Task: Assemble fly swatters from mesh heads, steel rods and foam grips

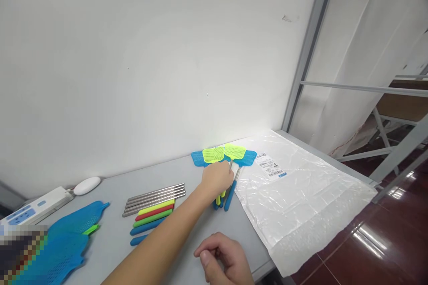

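My left hand (216,179) reaches across to the back of the table, its fingers closed round the metal shaft of a yellow fly swatter (235,151). Its fingertips are partly hidden. Beside that swatter lies another yellow fly swatter (213,155), both over blue fly swatters (249,157) against the wall. A blue handle (230,196) sticks out to the right of the hand, and further yellow and blue handle ends show beneath it. Near the front edge, my right hand (229,258) is loosely curled and holds nothing, thumb and index finger slightly apart.
Several metal rods (154,199) and coloured handles (155,213) lie left of my left forearm. Loose blue swatter heads (72,222) and a power strip (40,205) are at the left. A white plastic mailer bag (301,205) covers the right side, overhanging the front edge.
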`<state>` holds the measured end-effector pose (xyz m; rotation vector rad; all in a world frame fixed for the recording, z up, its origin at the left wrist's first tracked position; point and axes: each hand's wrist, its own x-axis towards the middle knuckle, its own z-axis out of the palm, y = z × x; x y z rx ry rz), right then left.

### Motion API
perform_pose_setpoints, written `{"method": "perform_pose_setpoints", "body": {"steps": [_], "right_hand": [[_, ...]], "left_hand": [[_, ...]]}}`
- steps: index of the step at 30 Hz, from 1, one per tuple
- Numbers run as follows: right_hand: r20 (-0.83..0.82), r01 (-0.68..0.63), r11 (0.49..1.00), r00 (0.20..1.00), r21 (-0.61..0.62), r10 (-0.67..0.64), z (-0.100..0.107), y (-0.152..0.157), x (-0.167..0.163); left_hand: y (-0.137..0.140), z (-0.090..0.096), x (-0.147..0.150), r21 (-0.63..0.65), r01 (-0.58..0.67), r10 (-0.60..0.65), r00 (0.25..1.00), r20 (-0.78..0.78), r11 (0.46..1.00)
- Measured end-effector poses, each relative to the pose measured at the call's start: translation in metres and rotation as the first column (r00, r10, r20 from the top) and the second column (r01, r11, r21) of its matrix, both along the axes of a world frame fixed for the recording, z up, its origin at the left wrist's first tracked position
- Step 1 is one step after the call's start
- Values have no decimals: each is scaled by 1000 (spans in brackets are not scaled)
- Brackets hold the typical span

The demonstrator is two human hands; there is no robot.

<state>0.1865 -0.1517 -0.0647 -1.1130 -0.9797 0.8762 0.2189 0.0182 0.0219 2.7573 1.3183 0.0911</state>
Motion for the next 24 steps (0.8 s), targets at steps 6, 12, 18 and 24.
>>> {"method": "perform_pose_setpoints", "body": {"steps": [6, 12, 18, 24], "right_hand": [[-16, -34, 999, 999, -20, 34, 17, -5, 5], [2, -11, 998, 1000, -54, 12, 24, -8, 5], [12, 0, 999, 1000, -47, 0, 27, -10, 6], [-5, -14, 999, 1000, -36, 14, 26, -8, 5]], "left_hand": [[-3, 0, 0, 7, 30, -30, 999, -36, 1000], [-3, -1, -1, 36, 62, -60, 997, -50, 997], [-3, -2, -2, 66, 100, -95, 992, -79, 993], [-4, -2, -1, 83, 120, -113, 989, -93, 989]]}}
